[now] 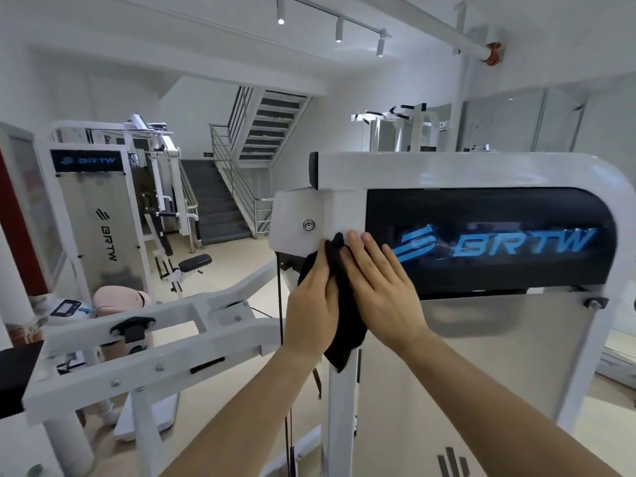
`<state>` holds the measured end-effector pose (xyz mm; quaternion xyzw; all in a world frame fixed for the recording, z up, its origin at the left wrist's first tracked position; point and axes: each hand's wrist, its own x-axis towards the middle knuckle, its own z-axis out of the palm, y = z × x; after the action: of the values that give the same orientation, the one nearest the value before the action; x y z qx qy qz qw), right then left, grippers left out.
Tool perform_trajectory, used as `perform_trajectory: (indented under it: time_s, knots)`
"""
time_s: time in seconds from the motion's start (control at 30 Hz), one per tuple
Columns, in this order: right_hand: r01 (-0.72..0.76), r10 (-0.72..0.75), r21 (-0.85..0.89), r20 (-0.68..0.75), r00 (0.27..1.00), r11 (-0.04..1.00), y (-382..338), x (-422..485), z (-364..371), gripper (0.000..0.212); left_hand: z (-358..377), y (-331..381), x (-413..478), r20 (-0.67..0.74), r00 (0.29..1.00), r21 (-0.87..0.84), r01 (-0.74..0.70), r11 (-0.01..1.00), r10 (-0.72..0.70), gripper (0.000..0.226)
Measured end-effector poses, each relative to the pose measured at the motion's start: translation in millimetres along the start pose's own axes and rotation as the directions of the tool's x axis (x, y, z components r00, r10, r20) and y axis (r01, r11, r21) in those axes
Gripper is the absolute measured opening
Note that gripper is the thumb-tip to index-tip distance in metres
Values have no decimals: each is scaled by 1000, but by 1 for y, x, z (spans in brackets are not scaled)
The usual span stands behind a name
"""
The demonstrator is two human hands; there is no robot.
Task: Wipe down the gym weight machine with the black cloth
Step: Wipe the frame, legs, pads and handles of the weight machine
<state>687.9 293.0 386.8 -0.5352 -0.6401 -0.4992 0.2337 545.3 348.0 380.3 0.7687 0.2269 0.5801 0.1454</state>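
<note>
Centre frame: black cloth [347, 325] on weight machine [447, 170] upright, pressed by left hand [311, 301] and right hand [378, 287], both flat, unclenched. Risk: ungripped cloth slips down; hanging tail snags cable [280, 304].

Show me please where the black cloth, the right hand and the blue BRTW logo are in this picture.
black cloth [347, 325]: head view, lower hanging part.
right hand [378, 287]: head view, back of the hand.
blue BRTW logo [523, 244]: head view, middle of the lettering.
</note>
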Motion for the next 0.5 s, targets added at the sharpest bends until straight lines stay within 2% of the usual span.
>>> perform_trajectory:
  time_s: [0.1,0.2,0.27,0.37,0.43,0.5]
  knots:
    - [-97,121,122,-207,971,988,5,25,-18,34,-6,14,23,-106,993,14,-47,999,48,48]
    - [-153,182,112,-327,927,982,24,63,-46,20,-20,35,57,-243,969,-84,-62,995,40,38]
    - [-189,238,178,-320,917,966,35,80,-62,23,-26,44,72,-327,945,-173,-72,982,12,26]
    - [-226,285,233,-261,922,946,41,88,-74,31,-23,50,80,-436,894,-57,-138,989,100,17]
    - [-178,233,219,-258,937,959,41,84,-68,32,-14,51,77,-454,878,5,-169,986,153,20]
    - [-178,238,281,-198,951,943,36,75,-59,34,-7,53,72,-448,884,-16,-153,988,130,22]
